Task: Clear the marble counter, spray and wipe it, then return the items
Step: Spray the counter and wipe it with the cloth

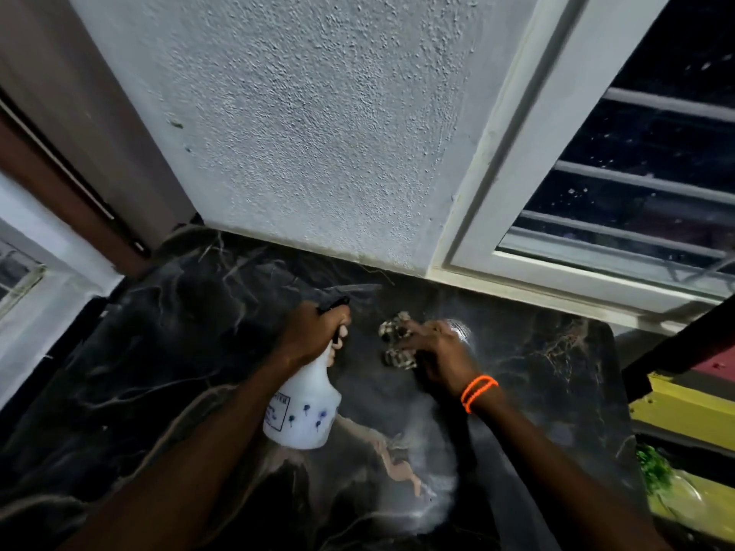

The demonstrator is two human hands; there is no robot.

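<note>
The bench (pixel 191 351) of dark marble with pale veins lay under a rough white wall (pixel 318 133), beside a window (pixel 636 192). On it, the right hand (pixel 441 353) pressed a crumpled patterned cloth (pixel 393 340), fingers spread over it. The left hand (pixel 314 332) gripped the neck of a white spray bottle (pixel 304 407), held just above the bench. An orange bracelet (pixel 477 391) circled the right wrist.

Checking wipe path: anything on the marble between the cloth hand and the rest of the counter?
Nothing visible. The right hand presses the patterned cloth on the marble counter; the left hand holds the spray bottle above the surface.
</note>
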